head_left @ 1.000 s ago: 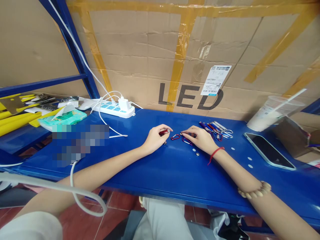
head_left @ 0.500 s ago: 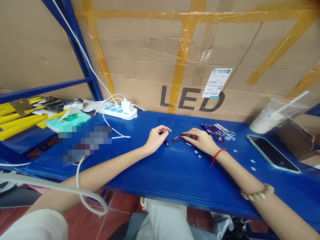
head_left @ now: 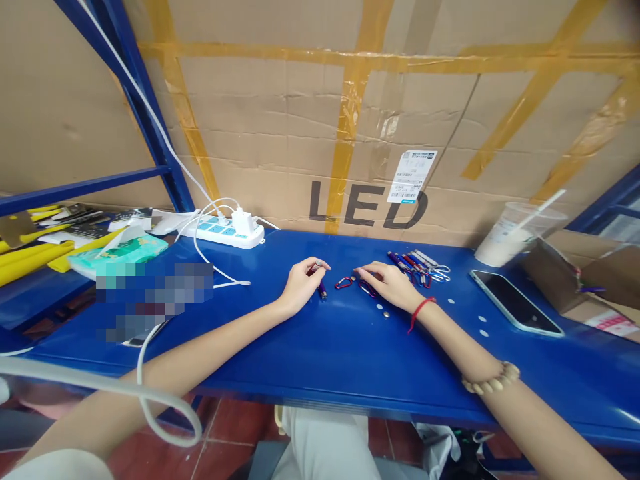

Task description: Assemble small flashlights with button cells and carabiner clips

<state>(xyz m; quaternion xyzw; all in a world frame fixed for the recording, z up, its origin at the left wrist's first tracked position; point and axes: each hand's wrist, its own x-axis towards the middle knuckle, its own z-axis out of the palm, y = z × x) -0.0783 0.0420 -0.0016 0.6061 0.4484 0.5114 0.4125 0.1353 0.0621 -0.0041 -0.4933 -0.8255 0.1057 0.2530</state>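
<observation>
My left hand (head_left: 303,288) is closed around a small red flashlight (head_left: 315,267) with a silver end. Below those fingers a purple flashlight (head_left: 323,291) pokes out; whether it is gripped or lies on the table I cannot tell. At the fingertips of my right hand (head_left: 389,285), which are drawn together, shows a small round button cell (head_left: 353,278). Between the hands lies a red carabiner (head_left: 343,283). Partly under my right hand is a purple carabiner (head_left: 367,288). Another button cell (head_left: 387,315) and a white disc (head_left: 379,307) lie nearby.
Several keychain flashlights (head_left: 400,261) with carabiners lie beyond my right hand. A phone (head_left: 515,302), a plastic cup (head_left: 505,237) and an open carton (head_left: 555,277) stand at right. A power strip (head_left: 225,231) and cables are at left. A large cardboard box (head_left: 280,147) backs the blue table (head_left: 310,353).
The whole view has shifted, so the table's things appear further left. A button cell now shows at my right fingertips. My left hand keeps its grip on the red flashlight.
</observation>
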